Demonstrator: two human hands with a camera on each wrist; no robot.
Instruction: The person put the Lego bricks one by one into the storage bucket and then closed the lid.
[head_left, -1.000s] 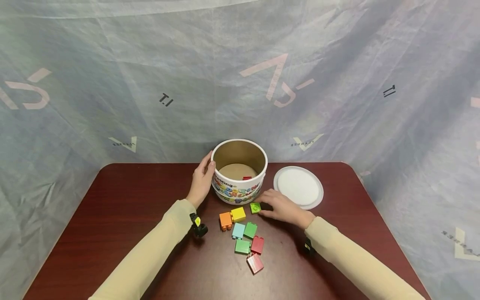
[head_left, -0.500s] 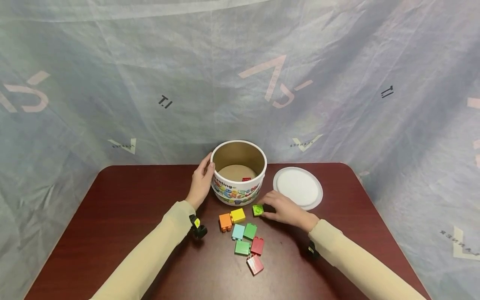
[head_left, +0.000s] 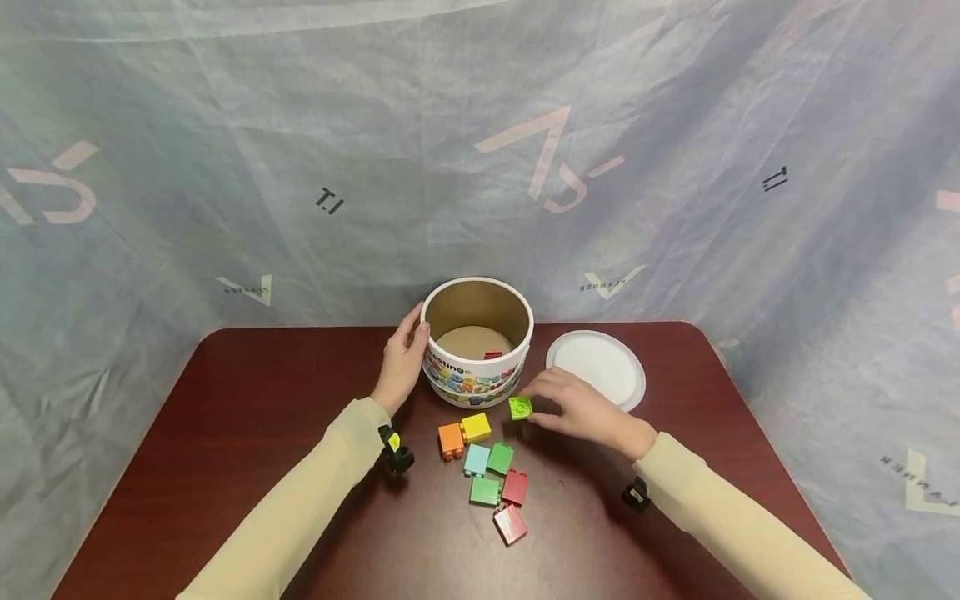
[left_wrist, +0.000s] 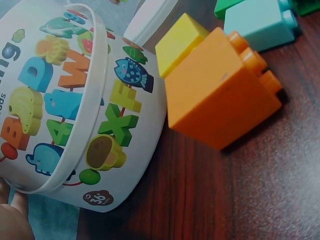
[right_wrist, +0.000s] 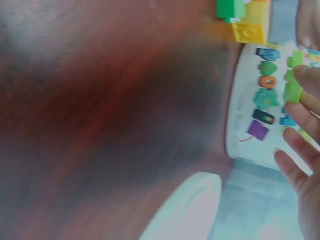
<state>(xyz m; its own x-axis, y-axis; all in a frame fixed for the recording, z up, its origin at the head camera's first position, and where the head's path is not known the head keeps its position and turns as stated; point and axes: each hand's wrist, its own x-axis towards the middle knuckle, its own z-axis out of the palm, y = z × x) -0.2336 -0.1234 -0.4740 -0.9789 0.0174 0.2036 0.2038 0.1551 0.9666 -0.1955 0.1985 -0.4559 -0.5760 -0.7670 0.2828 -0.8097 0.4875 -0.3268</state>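
Observation:
A round white tub (head_left: pixel 477 384) with colourful letters and animals stands open at the back middle of the dark red table (head_left: pixel 225 417); a red brick (head_left: pixel 492 356) lies inside. My left hand (head_left: pixel 403 360) rests on the tub's left wall, fingers wrapped against it. My right hand (head_left: pixel 577 407) pinches a lime green brick (head_left: pixel 520 407) just above the table, in front of the tub's right side. In the right wrist view the lime green brick (right_wrist: pixel 292 80) sits between my fingertips against the tub (right_wrist: pixel 255 105). The left wrist view shows the tub (left_wrist: pixel 75 100) close up.
The white lid (head_left: pixel 597 367) lies flat right of the tub. Several loose bricks lie in front: orange (head_left: pixel 451 440), yellow (head_left: pixel 476 427), light blue (head_left: pixel 476 460), green ones (head_left: pixel 500 458) and red ones (head_left: pixel 510 524). Bare table stretches left and right.
My right hand closed on the lime green brick and lifted it a little off the table toward the tub. The left hand stayed on the tub.

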